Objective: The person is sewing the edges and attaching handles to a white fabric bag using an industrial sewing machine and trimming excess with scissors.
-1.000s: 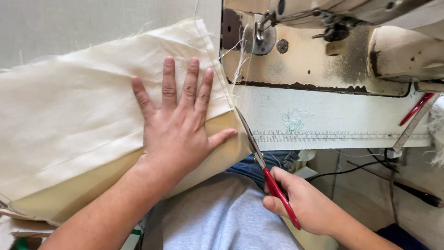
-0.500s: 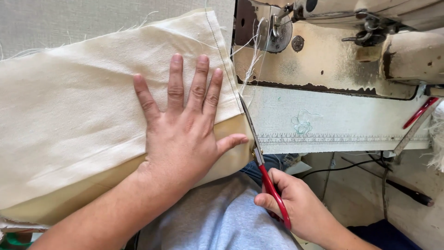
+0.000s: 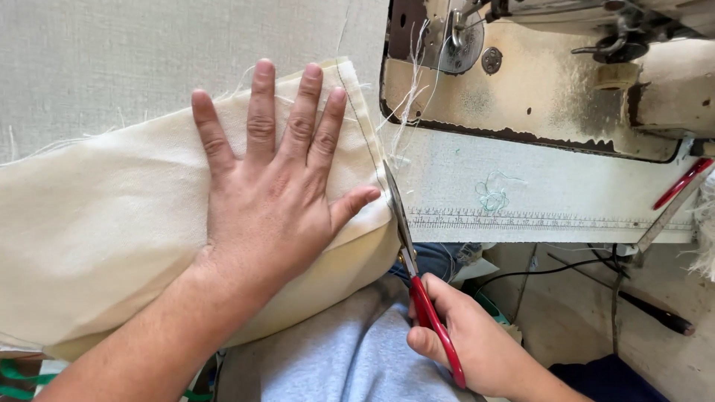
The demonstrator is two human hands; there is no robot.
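1. Head view, looking down at a sewing bench; clock directions read off the frame, 12 at top.
2. Left hand [image 3: 272,201]: flat, palm down, fingers spread and pointing toward 12, thumb out toward 3. It grips nothing; it presses on the cream fabric [image 3: 112,223].
3. Cream fabric: a folded bundle covering the frame from 9 to centre, lying on the grey table [image 3: 112,67] and hanging over the near edge. Its stitched hem runs from about 12 down toward 5, just beside the thumb tip. Frayed threads show along the top edge.
4. Right hand [image 3: 477,346]: at 5, closed around the red handles of the scissors [image 3: 413,275].
5. Scissors: blades point toward 11, tip touching the fabric's hem edge just beside the left thumb. Whether the blades are parted I cannot tell.
6. Loose threads [image 3: 406,112]: pale strands hang from the machine area down to the fabric's corner, just above the blade tip.
7. Sewing machine [image 3: 566,82]: worn cream body at 1 to 2, paint chipped along its lower edge.
8. Printed ruler strip [image 3: 551,219] along the table's front edge, at 3.
9. Tangle of teal thread [image 3: 491,195] just above the ruler.
10. A second red-handled tool [image 3: 681,184] at far 3, partly out of frame.
11. Person's grey shirt [image 3: 350,357] at 6.
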